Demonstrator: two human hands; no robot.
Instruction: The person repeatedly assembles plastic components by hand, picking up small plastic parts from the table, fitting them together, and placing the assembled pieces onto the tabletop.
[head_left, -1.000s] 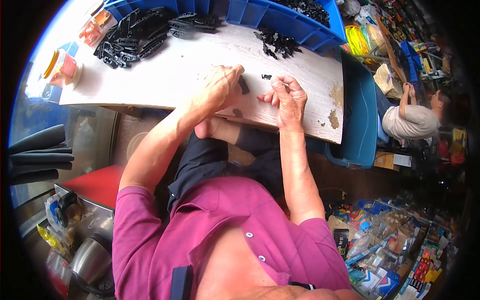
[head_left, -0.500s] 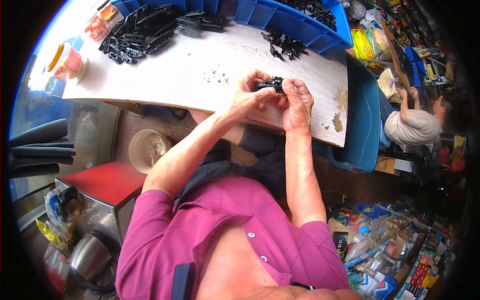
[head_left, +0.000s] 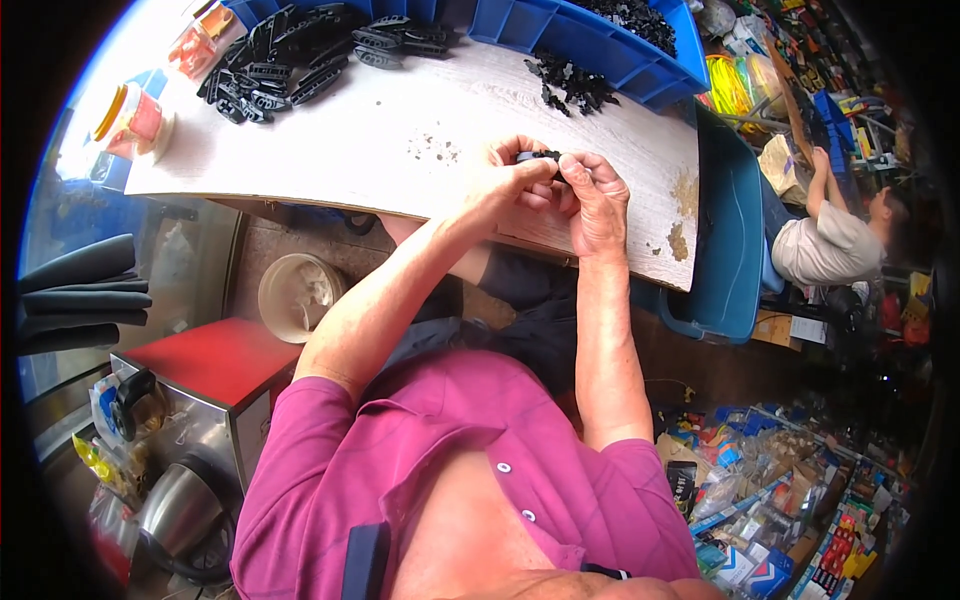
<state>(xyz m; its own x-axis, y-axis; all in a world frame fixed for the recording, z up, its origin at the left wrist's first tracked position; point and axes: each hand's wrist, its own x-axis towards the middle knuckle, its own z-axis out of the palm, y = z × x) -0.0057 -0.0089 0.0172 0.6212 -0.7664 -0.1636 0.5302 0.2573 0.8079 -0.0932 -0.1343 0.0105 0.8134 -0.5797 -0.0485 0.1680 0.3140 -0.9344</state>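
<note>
Above the table's near edge, my two hands meet around a small black plastic part (head_left: 540,156). My left hand (head_left: 510,172) is closed on it, thumb on the near side. The thumb and fingers of my right hand (head_left: 594,190) pinch its right end. Much of the part is hidden by my fingers. Farther off on the pale tabletop (head_left: 330,155) lies a pile of long black plastic pieces (head_left: 265,75), with a few more slotted pieces (head_left: 400,40) to its right. Small black clips (head_left: 568,84) are heaped at the far right.
A blue bin (head_left: 600,50) of small black parts stands at the far edge. A teal tub (head_left: 725,240) is right of the table. Tubs with orange lids (head_left: 125,120) stand at the left, a bucket (head_left: 298,298) below. Another person (head_left: 825,240) sits at the right.
The black part has turned in my fingers and shows less now. Both hands stay close together in nearly the same place. The other person's arms have risen a little.
</note>
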